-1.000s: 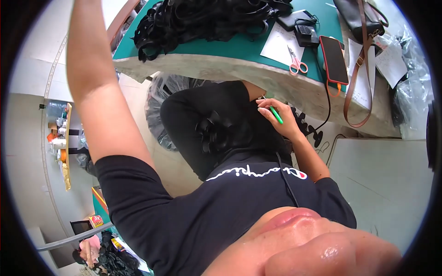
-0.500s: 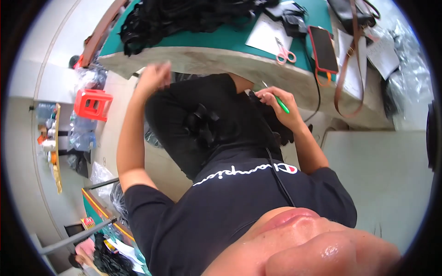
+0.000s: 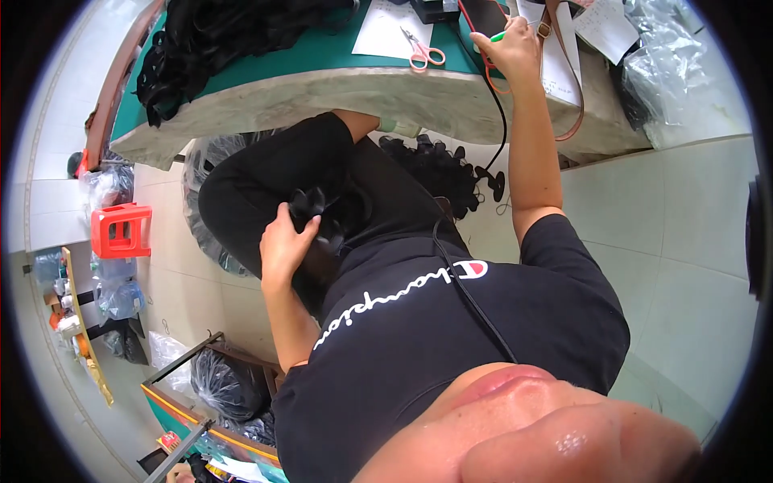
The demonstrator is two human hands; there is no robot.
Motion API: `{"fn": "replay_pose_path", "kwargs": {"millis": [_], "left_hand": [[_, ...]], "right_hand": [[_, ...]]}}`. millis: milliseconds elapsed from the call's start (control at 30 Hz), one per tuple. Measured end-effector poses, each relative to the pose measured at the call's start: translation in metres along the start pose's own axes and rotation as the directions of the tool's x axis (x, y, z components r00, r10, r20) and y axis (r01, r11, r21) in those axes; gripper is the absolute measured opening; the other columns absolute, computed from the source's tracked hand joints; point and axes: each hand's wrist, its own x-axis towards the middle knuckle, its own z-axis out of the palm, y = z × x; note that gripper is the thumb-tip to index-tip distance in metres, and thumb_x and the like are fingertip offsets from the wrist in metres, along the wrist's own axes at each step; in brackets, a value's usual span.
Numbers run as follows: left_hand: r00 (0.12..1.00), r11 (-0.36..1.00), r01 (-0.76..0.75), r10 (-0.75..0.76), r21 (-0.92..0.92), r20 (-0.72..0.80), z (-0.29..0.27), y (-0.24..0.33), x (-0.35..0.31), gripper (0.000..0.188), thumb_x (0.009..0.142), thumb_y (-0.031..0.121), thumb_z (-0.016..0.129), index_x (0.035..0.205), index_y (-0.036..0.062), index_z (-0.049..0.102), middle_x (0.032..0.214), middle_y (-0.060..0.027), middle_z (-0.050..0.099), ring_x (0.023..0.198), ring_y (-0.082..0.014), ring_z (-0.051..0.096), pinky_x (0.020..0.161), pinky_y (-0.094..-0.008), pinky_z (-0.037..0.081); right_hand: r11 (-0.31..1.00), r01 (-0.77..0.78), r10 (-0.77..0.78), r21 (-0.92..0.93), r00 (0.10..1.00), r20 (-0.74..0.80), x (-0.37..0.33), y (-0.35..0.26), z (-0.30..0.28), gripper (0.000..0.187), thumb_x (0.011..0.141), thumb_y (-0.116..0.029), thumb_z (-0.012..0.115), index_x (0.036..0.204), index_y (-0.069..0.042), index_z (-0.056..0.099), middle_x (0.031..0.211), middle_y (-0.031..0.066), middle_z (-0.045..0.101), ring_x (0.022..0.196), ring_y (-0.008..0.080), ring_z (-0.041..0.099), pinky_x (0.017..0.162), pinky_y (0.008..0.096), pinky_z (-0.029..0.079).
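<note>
My left hand [image 3: 283,245] is over my lap, its thumb and fingers closed round a glossy black curled hair bundle [image 3: 310,208]. Stretched forward over the table, my right hand [image 3: 515,52] grips a slim green-handled tool [image 3: 497,36]; its working end is hidden. Below that hand lies a dark phone in a red case [image 3: 483,14], partly covered by it. Pink-handled scissors [image 3: 424,55] rest to the left, by a white sheet [image 3: 378,30].
A pile of black hair [image 3: 217,48] covers the left part of the green table [image 3: 298,55]. More black curls [image 3: 439,173] are under the table edge beside a dark cable [image 3: 501,133]. A brown strap [image 3: 573,105] hangs at the right. A red stool [image 3: 121,231] stands far left.
My right hand has moved forward and right from above my lap to the phone, keeping the green-handled tool. The left hand has come down and back onto the black hair bundle. The view has shifted.
</note>
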Motion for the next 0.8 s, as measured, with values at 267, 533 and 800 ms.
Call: {"fn": "replay_pose_path", "kwargs": {"millis": [267, 533, 800], "left_hand": [[0.997, 0.964, -0.009, -0.012, -0.267, -0.078, -0.003, -0.011, -0.009, 0.040, 0.079, 0.031, 0.072, 0.089, -0.0011, 0.052, 0.071, -0.0124, 0.060, 0.064, -0.0270, 0.059, 0.063, -0.0358, 0.046], [0.937, 0.789, -0.334, 0.217, -0.516, -0.275, -0.006, 0.010, -0.015, 0.016, 0.082, 0.005, 0.066, 0.085, -0.0014, 0.052, 0.068, -0.0014, 0.054, 0.061, -0.0115, 0.047, 0.060, -0.0238, 0.040], [0.912, 0.446, -0.406, 0.141, -0.798, -0.385, -0.024, 0.027, -0.026, 0.028, 0.091, 0.009, 0.064, 0.074, 0.0083, 0.042, 0.068, 0.0060, 0.040, 0.062, -0.0016, 0.033, 0.053, -0.0193, 0.024]], "right_hand": [[0.968, -0.188, 0.175, 0.168, 0.981, 0.085, 0.004, 0.002, -0.015, 0.089, 0.058, -0.052, 0.083, 0.118, 0.005, 0.052, 0.116, 0.0271, 0.057, 0.107, 0.0427, 0.056, 0.090, 0.0497, 0.046], [0.459, 0.228, -0.476, 0.859, 0.879, 0.022, -0.091, -0.083, -0.047, 0.035, 0.079, -0.025, 0.077, 0.105, -0.004, 0.066, 0.101, 0.0102, 0.067, 0.082, 0.0209, 0.063, 0.076, 0.0326, 0.050], [0.020, -0.170, -0.863, 0.985, 0.495, 0.103, -0.172, -0.142, -0.045, 0.049, 0.069, -0.020, 0.085, 0.083, -0.005, 0.041, 0.082, 0.0085, 0.054, 0.071, 0.0264, 0.052, 0.065, 0.0345, 0.044]]}}
